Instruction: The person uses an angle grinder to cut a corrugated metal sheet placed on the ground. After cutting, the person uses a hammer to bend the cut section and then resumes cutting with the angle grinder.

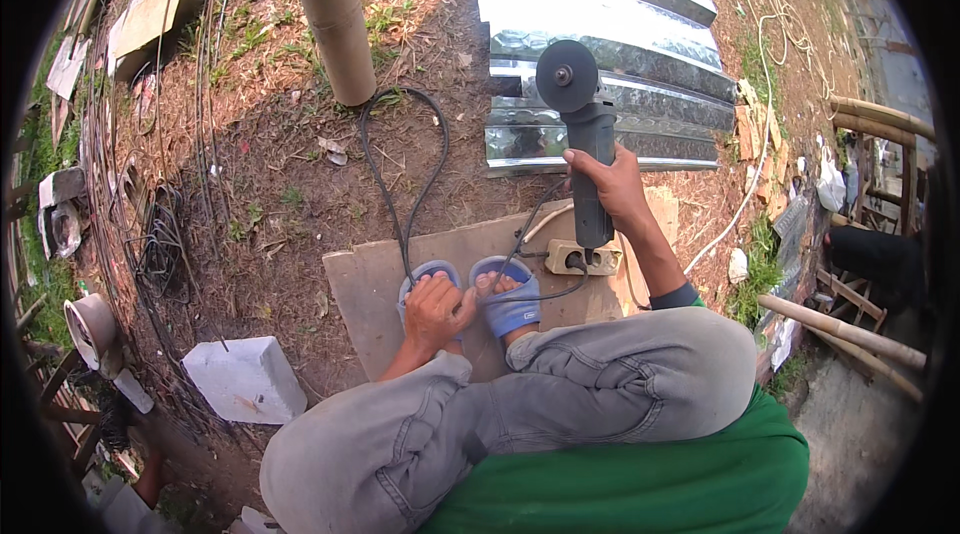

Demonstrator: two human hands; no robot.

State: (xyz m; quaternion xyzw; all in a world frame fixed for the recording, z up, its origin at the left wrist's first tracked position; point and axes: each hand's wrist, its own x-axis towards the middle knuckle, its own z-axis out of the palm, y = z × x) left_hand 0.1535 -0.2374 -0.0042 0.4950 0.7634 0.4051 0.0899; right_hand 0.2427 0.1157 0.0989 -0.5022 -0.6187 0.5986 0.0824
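My right hand (612, 179) grips the dark body of an angle grinder (592, 139), its round black disc facing up at the top end. Down by my feet my left hand (436, 314) is closed on a black power cord (445, 139), which loops out in front of it over the ground. More cord emerges beside the left thumb and runs right toward a cream socket strip (582, 259). My feet, in blue sandals (512, 309), rest on a flat board (365, 279). Just beyond the grinder lie shiny metal profiles (610, 94).
A bamboo pole (330, 14) comes down ahead of me. On the left are a white block (246, 380), a larger pale block (160, 9) and long thin rods (208, 64). A white cord (765, 84) trails at right, near wood scraps (760, 149) and bamboo poles (840, 329).
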